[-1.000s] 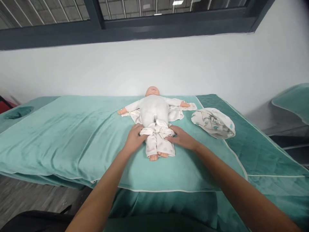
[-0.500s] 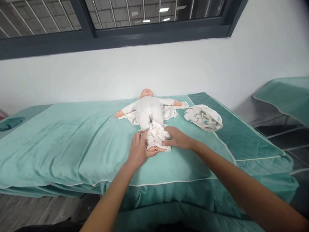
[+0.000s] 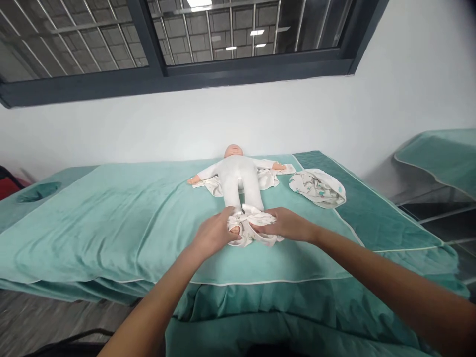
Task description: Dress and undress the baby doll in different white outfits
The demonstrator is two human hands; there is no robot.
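A baby doll (image 3: 240, 171) with a white cloth body lies on its back, head toward the wall and arms spread. Bunched around its feet are small white printed baby pants (image 3: 252, 218). My left hand (image 3: 215, 230) grips the pants at the left leg, where the doll's toes peek out of the opening. On the other side, my right hand (image 3: 288, 224) has its fingers closed on the fabric at the right leg; the doll's other foot is hidden. Beneath the doll's arms and back spreads a white printed garment (image 3: 268, 179).
A folded white printed cloth (image 3: 319, 188) lies right of the doll on the green massage bed (image 3: 156, 213). Behind are a white wall (image 3: 208, 121) and a barred window (image 3: 223, 37). Another green bed (image 3: 442, 151) stands at the far right, with a face hole in the bed's left end.
The pants have slid from the doll's lower legs down to its feet, baring the legs. Both hands moved along with the fabric toward me. The view has tilted slightly up.
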